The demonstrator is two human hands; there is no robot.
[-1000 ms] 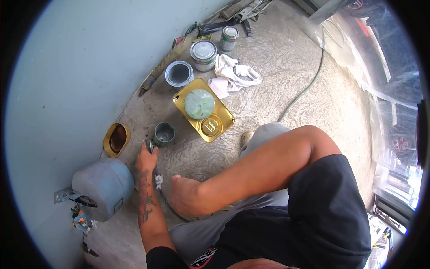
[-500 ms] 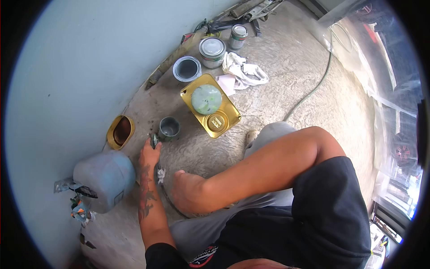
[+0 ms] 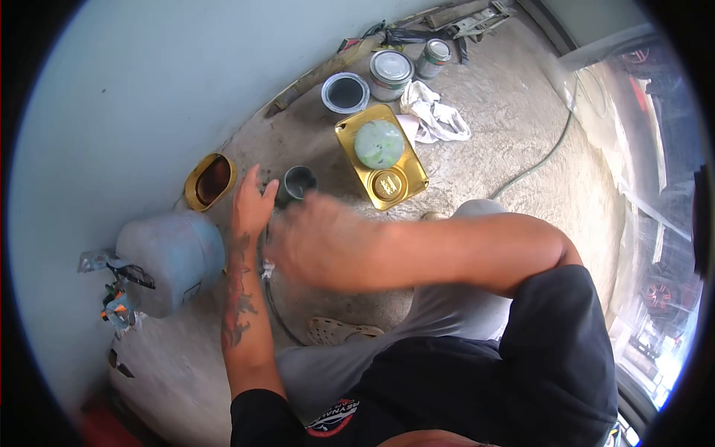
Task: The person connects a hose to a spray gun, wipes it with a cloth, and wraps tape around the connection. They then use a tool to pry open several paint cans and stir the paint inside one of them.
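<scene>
Left hand (image 3: 251,205) spread open beside small grey cup (image 3: 299,182) on concrete, right hand (image 3: 316,240) blurred – grip impossible to tell – best steadied low before lifting to avoid spills.

- Illumination: bright, diffuse daylight; the strongest light enters from the right edge, where the plastic sheeting (image 3: 655,194) is washed out by glare.
- Shadows: soft and faint on the concrete floor (image 3: 491,134).
- Distortion: strong fisheye curvature; a black circular vignette cuts off all four corners.
- Motion blur: the right hand (image 3: 316,238) is heavily smeared; the left hand (image 3: 251,205) is only slightly soft.
- Focus: the gold tray (image 3: 406,175) and the cans are reasonably sharp.
</scene>
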